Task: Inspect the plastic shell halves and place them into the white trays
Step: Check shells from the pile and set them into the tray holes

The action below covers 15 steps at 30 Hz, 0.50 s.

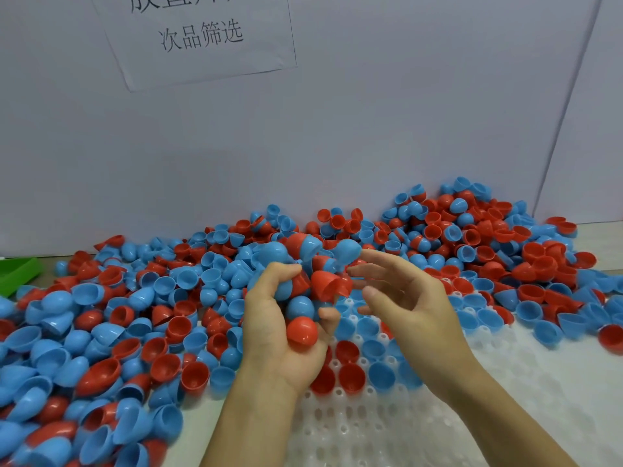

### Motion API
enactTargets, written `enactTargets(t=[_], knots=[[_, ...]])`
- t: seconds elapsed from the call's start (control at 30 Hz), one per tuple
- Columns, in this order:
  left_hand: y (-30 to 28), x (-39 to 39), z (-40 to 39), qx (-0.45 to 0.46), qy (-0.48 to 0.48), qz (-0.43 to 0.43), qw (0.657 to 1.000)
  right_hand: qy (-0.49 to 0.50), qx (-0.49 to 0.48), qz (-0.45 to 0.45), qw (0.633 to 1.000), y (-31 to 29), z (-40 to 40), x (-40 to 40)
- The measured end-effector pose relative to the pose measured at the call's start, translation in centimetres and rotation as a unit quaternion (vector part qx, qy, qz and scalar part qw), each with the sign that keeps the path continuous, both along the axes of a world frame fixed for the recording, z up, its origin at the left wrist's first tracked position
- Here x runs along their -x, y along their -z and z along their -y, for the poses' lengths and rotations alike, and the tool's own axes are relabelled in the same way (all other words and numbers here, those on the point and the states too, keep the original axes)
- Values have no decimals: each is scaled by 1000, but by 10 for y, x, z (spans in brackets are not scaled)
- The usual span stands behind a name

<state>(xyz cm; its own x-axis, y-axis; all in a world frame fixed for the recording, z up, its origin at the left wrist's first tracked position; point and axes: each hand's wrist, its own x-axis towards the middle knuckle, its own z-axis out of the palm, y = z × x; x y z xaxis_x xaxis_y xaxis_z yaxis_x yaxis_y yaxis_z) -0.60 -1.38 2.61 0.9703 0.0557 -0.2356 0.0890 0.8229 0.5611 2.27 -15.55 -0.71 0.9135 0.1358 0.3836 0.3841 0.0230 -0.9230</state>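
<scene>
I count at least four shell halves bunched in the left hand (279, 328), fingers curled round them: a red dome (301, 330) at the palm, a blue dome (300, 306) above it, a red cone-shaped half (328, 285) and a blue one (274, 252) at the top. The right hand (401, 298) hovers just beside the bunch, fingers relaxed and spread, gripping nothing that I can see. Below both, one white tray (354, 429) holds about five red and five blue halves open side up, with the loose pile (101, 315), too many to count, around it and one green bin (17, 274) far left
</scene>
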Motion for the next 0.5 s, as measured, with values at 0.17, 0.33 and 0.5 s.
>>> enactTargets(t=[0.17,0.33,0.5], knots=[[-2,3,-1,42,25,11,999,55,75,78,993,1,-15,3],[-3,5,-4,60,36,13,997,91,36,93,991,-1,-15,2],[-4,7,-5,39,55,15,998,123,29,101,987,-3,-13,3]])
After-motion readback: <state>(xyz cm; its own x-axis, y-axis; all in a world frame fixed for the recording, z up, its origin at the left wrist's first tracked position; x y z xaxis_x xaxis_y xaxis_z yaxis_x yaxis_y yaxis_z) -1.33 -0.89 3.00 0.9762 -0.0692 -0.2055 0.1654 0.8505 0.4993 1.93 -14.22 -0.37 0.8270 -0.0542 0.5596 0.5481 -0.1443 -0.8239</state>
